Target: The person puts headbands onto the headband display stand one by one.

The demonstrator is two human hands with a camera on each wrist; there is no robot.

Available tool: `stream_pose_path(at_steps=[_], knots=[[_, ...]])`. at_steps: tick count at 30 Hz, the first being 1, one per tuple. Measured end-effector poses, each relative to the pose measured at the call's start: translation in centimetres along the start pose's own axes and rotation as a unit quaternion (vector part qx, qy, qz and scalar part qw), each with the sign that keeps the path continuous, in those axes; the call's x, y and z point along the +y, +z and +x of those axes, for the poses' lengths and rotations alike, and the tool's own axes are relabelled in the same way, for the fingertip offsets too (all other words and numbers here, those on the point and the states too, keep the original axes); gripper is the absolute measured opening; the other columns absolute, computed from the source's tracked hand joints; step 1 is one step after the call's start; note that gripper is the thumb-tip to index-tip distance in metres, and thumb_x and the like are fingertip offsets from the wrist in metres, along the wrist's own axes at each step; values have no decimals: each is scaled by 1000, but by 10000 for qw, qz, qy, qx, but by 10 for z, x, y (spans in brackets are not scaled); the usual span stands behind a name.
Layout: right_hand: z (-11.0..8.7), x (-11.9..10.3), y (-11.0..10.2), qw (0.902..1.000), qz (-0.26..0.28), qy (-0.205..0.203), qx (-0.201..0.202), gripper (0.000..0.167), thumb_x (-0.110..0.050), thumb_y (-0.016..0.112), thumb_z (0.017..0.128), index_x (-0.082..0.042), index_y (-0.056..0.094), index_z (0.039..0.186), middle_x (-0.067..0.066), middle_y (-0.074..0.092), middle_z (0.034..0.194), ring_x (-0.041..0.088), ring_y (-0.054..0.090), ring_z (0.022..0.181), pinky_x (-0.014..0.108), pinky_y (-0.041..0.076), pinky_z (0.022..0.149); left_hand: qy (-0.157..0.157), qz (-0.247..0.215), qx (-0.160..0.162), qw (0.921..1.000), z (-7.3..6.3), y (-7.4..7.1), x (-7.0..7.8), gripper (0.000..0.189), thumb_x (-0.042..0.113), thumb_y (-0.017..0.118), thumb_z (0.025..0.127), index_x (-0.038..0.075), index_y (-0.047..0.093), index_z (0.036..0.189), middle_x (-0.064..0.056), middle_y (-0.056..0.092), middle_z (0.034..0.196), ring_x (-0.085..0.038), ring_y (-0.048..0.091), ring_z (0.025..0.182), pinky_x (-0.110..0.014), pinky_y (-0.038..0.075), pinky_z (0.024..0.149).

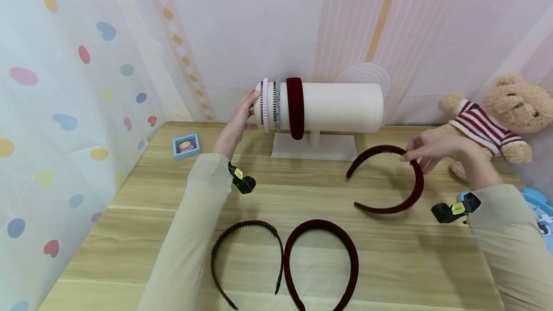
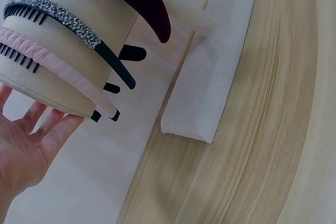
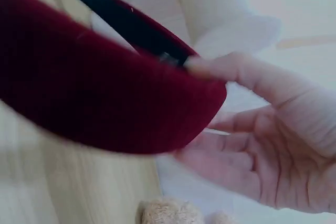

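A cream cylindrical headband stand [image 1: 341, 107] stands at the back of the table. Round its left part sit a pink headband [image 1: 265, 104], a silver glittery headband [image 1: 278, 104] and a wide dark red velvet headband [image 1: 295, 109]. My left hand [image 1: 235, 126] rests its extended fingers against the stand's left end, beside the pink headband. In front of the stand's right end, my right hand [image 1: 445, 148] pinches another dark red velvet headband [image 3: 131, 114] between thumb and fingers. Its two tips point left in the head view.
Near the front lie a thin dark headband [image 1: 255, 223] with teeth and a padded dark red headband [image 1: 319, 223], side by side. A small blue box [image 1: 186, 146] is at the left. A teddy bear [image 1: 514, 104] sits back right, with a blue object [image 1: 540, 210] at the right edge.
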State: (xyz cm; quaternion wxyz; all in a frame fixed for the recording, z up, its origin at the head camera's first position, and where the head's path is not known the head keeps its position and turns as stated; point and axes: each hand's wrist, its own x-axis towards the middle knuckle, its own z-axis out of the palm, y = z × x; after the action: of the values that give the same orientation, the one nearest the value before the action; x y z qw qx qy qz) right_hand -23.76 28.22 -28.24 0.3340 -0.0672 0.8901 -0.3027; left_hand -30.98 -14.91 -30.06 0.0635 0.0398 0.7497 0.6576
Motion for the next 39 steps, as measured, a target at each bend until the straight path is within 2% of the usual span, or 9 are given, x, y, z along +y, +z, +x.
stream_pose_path(at_steps=[4, 8, 11, 15, 18, 21, 24, 35, 39], knots=[[-1, -4, -7, 9964, 396, 3, 749, 53, -33, 58, 87, 9, 41, 114, 2, 61, 83, 13, 65, 71, 31, 56, 69, -37, 33, -10, 10000, 1, -1, -1, 56, 48, 31, 92, 34, 19, 145, -3, 29, 147, -25, 33, 131, -53, 35, 98], [-3, -18, -10, 9848, 413, 109, 1683, 66, -43, 61, 83, 13, 44, 114, 6, 62, 83, 10, 65, 64, 30, 56, 63, -55, 33, 7, 10000, 3, -1, -2, 56, 48, 31, 92, 34, 19, 145, -3, 29, 147, -25, 32, 132, -54, 36, 99], [-5, -31, -11, 9687, 273, 107, 2465, 70, -51, 62, 79, 13, 53, 107, 5, 62, 76, 10, 63, 56, 28, 54, 57, -59, 32, 24, 10000, 3, -1, -1, 56, 47, 32, 92, 33, 18, 145, -3, 30, 147, -25, 33, 131, -54, 36, 99], [-6, -49, -10, 9408, 287, -68, 3377, 67, -56, 62, 75, 8, 61, 94, -3, 60, 60, 10, 60, 49, 26, 51, 51, -109, 3, 9, 9999, 2, 0, 1, 56, 46, 32, 92, 33, 17, 145, -4, 30, 147, -25, 34, 131, -53, 36, 99], [-5, -64, -10, 9228, 294, -184, 3838, 69, -57, 63, 75, 9, 62, 97, 8, 64, 66, 9, 58, 46, 24, 49, 48, -131, -20, -49, 9999, 2, -1, 2, 57, 44, 31, 93, 31, 16, 146, -5, 28, 148, -26, 32, 132, -53, 35, 100], [-3, -76, -11, 9148, 285, -254, 4021, 71, -55, 61, 76, 11, 60, 104, 24, 66, 86, 8, 58, 46, 20, 47, 48, -127, -12, -100, 9999, 2, -1, 2, 58, 43, 30, 93, 29, 14, 147, -7, 26, 149, -27, 30, 134, -54, 35, 100], [-1, -87, -12, 9119, 334, -363, 4075, 70, -52, 60, 79, 10, 58, 109, 31, 62, 104, 7, 60, 47, 19, 48, 48, -124, 4, -100, 9999, 3, -2, 2, 58, 43, 30, 93, 29, 13, 147, -6, 26, 149, -27, 30, 134, -54, 35, 100], [15, -104, -8, 9005, -28, -788, 4278, 64, -48, 61, 81, 8, 57, 111, 30, 62, 104, 9, 60, 50, 18, 47, 46, -59, 44, -4, 10000, 2, 0, -1, 58, 47, 30, 93, 32, 15, 146, -3, 29, 148, -25, 33, 132, -53, 36, 100], [13, -102, -10, 9082, 34, -976, 4070, 63, -46, 62, 81, 7, 56, 115, 28, 62, 103, 9, 63, 50, 21, 51, 51, -24, 85, -30, 10000, 2, -1, -2, 58, 47, 30, 93, 31, 15, 146, -4, 30, 147, -26, 33, 132, -54, 35, 100]])
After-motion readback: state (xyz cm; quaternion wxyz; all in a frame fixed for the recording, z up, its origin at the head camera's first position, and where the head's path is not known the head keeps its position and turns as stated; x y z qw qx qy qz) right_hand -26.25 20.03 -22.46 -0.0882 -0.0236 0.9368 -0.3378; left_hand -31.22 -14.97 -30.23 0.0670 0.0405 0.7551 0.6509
